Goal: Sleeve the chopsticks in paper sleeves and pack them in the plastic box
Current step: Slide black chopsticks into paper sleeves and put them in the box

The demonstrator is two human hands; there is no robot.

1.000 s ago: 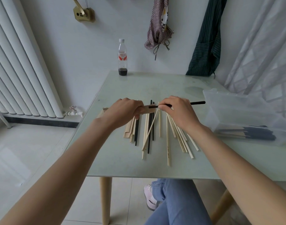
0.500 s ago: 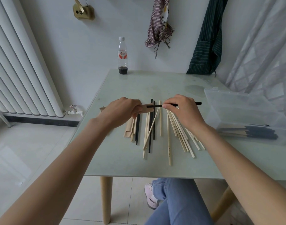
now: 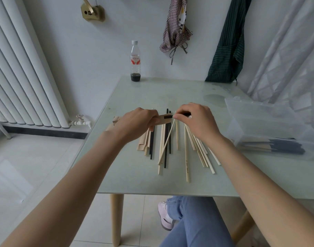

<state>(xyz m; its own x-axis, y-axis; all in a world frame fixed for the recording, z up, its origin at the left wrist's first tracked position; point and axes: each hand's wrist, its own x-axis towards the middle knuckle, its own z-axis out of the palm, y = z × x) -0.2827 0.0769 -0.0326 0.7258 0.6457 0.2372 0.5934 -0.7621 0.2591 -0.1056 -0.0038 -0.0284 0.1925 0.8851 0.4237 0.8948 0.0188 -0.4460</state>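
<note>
My left hand [image 3: 138,122] grips a brown paper sleeve [image 3: 163,119] held level above the table. My right hand [image 3: 195,120] pinches black chopsticks [image 3: 167,117] whose front part lies inside the sleeve's mouth; only a short black end shows by my right fingers. Under both hands, several loose wooden chopsticks [image 3: 186,154] and black chopsticks [image 3: 151,145] lie fanned on the glass table [image 3: 134,175], beside more paper sleeves [image 3: 142,143]. At the right stands the clear plastic box [image 3: 270,125], with sleeved chopsticks [image 3: 277,147] lying in it.
A plastic bottle [image 3: 135,61] with dark liquid stands at the table's far edge. Aprons hang on the wall behind. A white radiator runs along the left, a curtain at the right. My knees and a shoe show below the table's front edge.
My right hand has slid left toward my left hand, pushing the black chopsticks deeper into the sleeve. The black length sticking out to the right has shrunk to a stub.
</note>
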